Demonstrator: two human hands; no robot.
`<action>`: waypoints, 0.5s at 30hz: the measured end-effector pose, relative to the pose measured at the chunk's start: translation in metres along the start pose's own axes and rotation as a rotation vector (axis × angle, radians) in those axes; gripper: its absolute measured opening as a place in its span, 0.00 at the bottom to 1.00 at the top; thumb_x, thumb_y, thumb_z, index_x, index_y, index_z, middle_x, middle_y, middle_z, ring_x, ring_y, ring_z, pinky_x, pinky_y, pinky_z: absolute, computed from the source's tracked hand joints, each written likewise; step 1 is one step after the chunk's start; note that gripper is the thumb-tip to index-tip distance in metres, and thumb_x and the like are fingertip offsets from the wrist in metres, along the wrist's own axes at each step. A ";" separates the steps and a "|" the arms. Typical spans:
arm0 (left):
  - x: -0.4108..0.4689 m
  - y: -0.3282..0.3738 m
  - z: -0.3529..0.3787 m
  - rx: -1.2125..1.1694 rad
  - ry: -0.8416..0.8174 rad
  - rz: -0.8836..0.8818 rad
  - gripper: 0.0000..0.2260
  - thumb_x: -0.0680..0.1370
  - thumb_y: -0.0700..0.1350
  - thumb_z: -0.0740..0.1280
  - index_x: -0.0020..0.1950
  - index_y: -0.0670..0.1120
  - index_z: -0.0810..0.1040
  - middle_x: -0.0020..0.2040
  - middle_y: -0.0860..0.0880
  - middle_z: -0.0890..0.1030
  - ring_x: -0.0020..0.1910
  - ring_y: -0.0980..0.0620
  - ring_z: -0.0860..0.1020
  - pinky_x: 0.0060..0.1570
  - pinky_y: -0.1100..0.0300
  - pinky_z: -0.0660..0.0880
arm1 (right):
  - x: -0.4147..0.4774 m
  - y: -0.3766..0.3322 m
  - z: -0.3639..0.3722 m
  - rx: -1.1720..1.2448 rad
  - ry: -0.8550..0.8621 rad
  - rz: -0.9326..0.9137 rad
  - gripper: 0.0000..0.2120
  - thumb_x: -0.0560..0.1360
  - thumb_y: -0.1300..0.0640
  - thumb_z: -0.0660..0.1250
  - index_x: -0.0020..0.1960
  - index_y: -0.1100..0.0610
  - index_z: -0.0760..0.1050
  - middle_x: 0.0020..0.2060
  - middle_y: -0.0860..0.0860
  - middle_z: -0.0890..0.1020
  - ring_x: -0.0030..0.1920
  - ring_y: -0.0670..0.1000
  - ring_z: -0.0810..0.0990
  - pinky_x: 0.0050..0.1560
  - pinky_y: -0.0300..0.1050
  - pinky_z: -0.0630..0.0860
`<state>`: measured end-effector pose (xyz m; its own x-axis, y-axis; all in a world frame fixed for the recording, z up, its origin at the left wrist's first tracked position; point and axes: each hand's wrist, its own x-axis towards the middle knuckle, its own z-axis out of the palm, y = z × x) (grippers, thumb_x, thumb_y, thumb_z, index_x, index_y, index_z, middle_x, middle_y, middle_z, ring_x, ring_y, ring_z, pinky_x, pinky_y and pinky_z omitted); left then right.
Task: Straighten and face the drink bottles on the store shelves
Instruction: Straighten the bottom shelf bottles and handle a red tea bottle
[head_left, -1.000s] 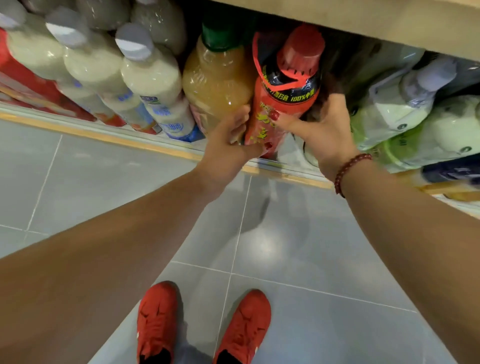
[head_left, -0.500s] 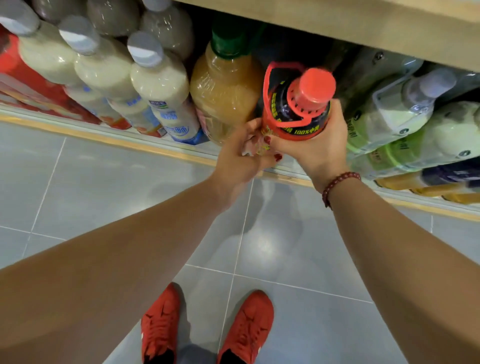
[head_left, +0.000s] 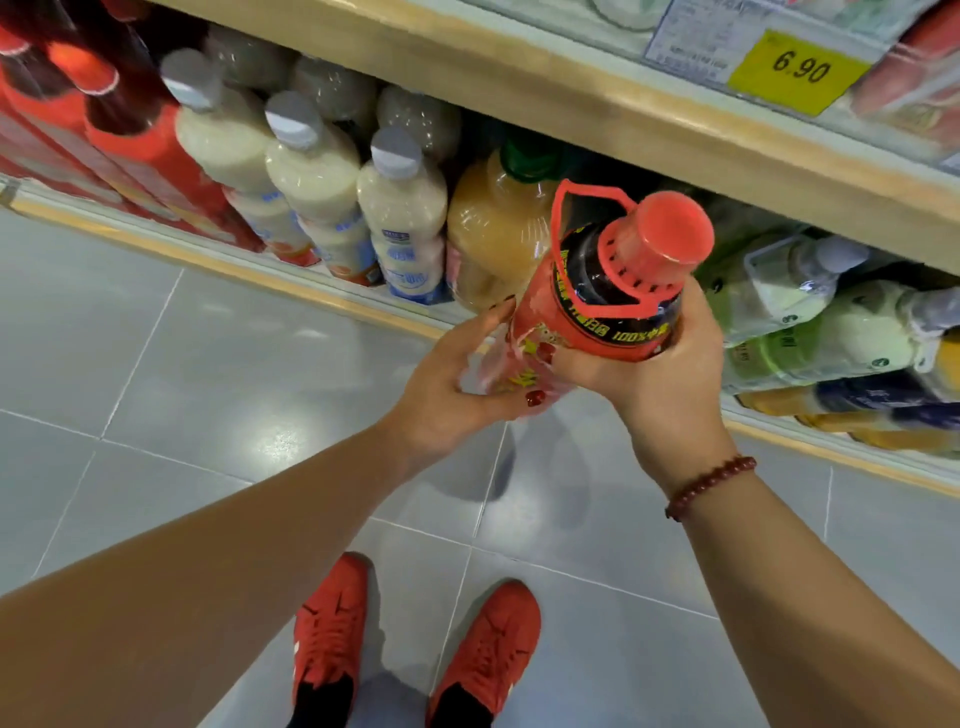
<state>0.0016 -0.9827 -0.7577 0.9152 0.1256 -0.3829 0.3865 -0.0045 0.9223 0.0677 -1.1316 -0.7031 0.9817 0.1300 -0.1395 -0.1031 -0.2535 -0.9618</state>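
One wooden shelf (head_left: 597, 119) is spanning the top. Under it, three white bottles (head_left: 311, 171) are standing beside one juice bottle (head_left: 493, 223). In front of the shelf, two hands are holding one red bottle (head_left: 613, 312): the right hand (head_left: 660, 379) is clamping its fingers round the shoulder, and the left hand (head_left: 452, 384) is curling round the lower body.

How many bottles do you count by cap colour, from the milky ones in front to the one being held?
grey-capped milky bottles: 3
green-capped amber juice bottle: 1
red-capped bottle, gripped by the left hand and the right hand: 1
Total: 5
The bottles behind these are too dim to count.
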 end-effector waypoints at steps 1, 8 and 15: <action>-0.008 0.001 -0.009 0.041 -0.014 -0.004 0.36 0.68 0.40 0.77 0.72 0.56 0.67 0.67 0.63 0.71 0.62 0.73 0.67 0.55 0.83 0.62 | -0.007 -0.008 0.003 0.050 -0.036 0.026 0.39 0.50 0.59 0.82 0.60 0.57 0.74 0.52 0.51 0.83 0.51 0.50 0.84 0.50 0.49 0.81; -0.085 0.028 -0.075 -0.069 -0.167 -0.158 0.35 0.63 0.42 0.78 0.68 0.55 0.71 0.65 0.53 0.77 0.64 0.56 0.74 0.64 0.62 0.70 | -0.052 -0.059 0.033 0.301 -0.287 0.158 0.23 0.54 0.70 0.73 0.48 0.57 0.80 0.39 0.49 0.86 0.40 0.50 0.85 0.38 0.42 0.80; -0.185 0.080 -0.123 -0.366 0.080 -0.290 0.25 0.62 0.39 0.74 0.59 0.40 0.77 0.54 0.36 0.82 0.48 0.44 0.81 0.51 0.52 0.79 | -0.094 -0.137 0.093 0.314 -0.453 0.334 0.11 0.58 0.64 0.75 0.37 0.50 0.85 0.37 0.48 0.86 0.39 0.47 0.85 0.39 0.39 0.80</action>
<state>-0.1509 -0.8844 -0.6062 0.7580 0.1464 -0.6356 0.5462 0.3900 0.7413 -0.0250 -1.0202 -0.5798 0.7308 0.5016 -0.4629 -0.5007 -0.0670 -0.8630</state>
